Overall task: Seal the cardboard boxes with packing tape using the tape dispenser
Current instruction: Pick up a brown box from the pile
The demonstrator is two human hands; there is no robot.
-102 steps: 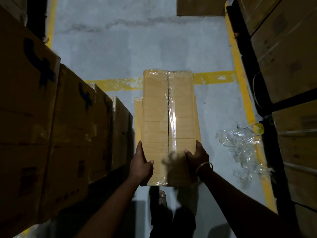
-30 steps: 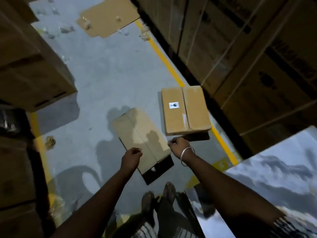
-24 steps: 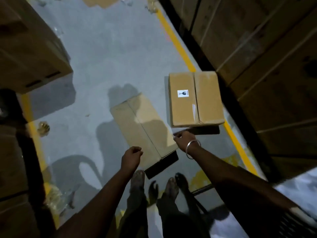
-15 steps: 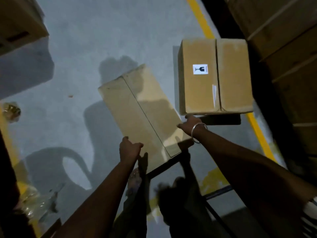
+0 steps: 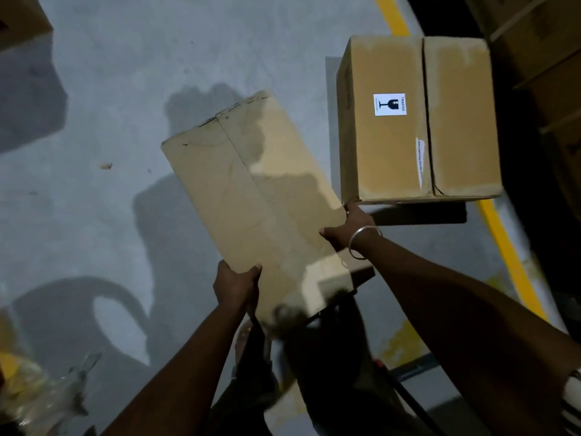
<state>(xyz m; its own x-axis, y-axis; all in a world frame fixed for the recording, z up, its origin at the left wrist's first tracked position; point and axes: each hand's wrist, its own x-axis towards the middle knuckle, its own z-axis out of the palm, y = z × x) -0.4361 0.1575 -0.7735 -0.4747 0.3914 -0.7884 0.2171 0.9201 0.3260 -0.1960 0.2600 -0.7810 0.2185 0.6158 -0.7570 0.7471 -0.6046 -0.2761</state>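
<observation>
Left hand: the left hand (image 5: 236, 282) is seen clasped on the near left edge of a long cardboard box (image 5: 251, 196), thumb laid over the top face.
Right hand: the right hand (image 5: 349, 226), a metal bangle (image 5: 361, 242) worn at the wrist, is closed on the same box's right edge.
Held box: the carton is gripped between both hands above the grey concrete floor (image 5: 125, 89), set at a slant, its centre seam untaped; whether it touches the floor cannot be told.
Second box: a second cardboard box (image 5: 418, 121) is shown just beyond the right hand, marked with a white fragile sticker (image 5: 389, 104).
Surroundings: a yellow floor line (image 5: 509, 256) is seen running past the second box; stacked cartons (image 5: 547, 58) are ranged at right; crumpled clear plastic (image 5: 47, 394) is left at lower left.
Tape dispenser: not made out in this view.
</observation>
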